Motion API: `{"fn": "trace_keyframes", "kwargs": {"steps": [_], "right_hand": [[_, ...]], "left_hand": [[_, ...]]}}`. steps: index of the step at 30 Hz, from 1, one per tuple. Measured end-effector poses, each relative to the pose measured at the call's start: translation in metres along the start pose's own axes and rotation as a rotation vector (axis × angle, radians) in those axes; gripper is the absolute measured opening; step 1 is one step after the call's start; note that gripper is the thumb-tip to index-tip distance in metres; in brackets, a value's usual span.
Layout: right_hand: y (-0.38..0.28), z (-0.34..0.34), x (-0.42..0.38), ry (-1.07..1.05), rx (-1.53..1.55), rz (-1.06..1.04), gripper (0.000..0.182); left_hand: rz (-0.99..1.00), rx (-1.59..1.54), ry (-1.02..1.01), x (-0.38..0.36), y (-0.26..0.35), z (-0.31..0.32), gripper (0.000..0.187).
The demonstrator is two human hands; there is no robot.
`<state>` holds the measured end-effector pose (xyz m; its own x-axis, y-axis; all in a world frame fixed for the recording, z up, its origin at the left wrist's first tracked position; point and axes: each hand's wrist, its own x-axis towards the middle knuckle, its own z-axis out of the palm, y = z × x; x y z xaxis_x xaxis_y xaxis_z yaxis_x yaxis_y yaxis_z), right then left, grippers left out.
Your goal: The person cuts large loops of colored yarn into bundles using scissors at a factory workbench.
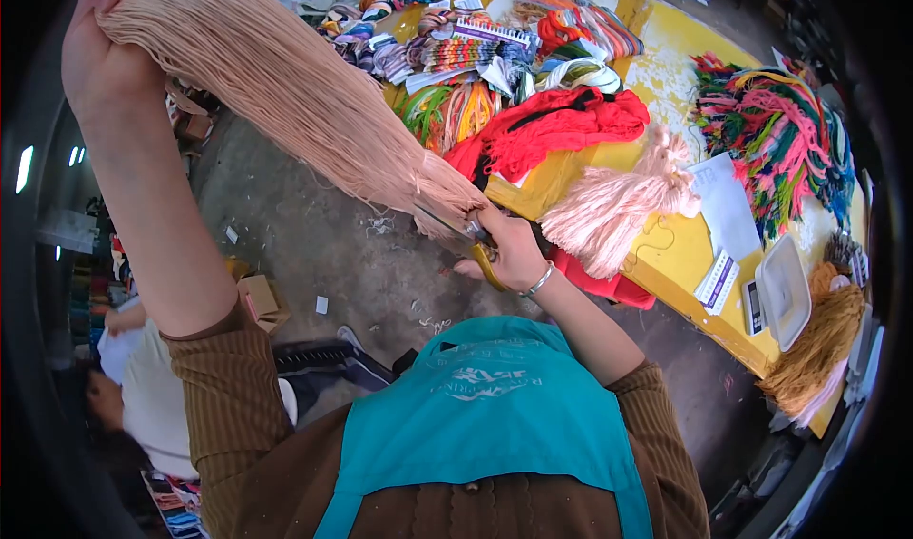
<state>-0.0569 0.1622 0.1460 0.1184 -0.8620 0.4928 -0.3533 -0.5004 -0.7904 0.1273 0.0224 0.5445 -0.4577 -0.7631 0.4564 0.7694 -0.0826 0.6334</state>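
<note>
A long hank of pale peach thread (276,83) stretches diagonally across the view, from upper left down to the middle. My left hand (112,59) is raised at the upper left, closed around the hank's top end; the fingertips run partly out of view. Scissors with yellow handles (491,267) are in my right hand (518,252), which wears a bracelet at the wrist. Their blades lie against the lower end of the hank, partly hidden by strands. A cut bunch of pale pink thread (618,202) lies on the yellow table just beyond my right hand.
The yellow table (656,297) holds red thread (561,130), multicoloured skeins (475,54), a mixed bundle (775,140), a white plastic container (783,292) and brown thread (818,349). Another person (157,396) is at the lower left, near a cardboard box (262,301) on the floor.
</note>
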Motion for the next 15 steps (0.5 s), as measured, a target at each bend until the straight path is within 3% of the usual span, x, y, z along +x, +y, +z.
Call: {"fn": "trace_keyframes", "kwargs": {"steps": [9,15], "right_hand": [[0.007,0.0,-0.001,0.011,-0.013,0.002,0.054],[0.011,0.007,0.003,0.04,0.011,0.012,0.052]], "left_hand": [[-0.115,-0.064,-0.051,0.004,0.011,0.005,0.028],[0.073,0.048,-0.029,-0.003,0.006,0.009,0.023]]}}
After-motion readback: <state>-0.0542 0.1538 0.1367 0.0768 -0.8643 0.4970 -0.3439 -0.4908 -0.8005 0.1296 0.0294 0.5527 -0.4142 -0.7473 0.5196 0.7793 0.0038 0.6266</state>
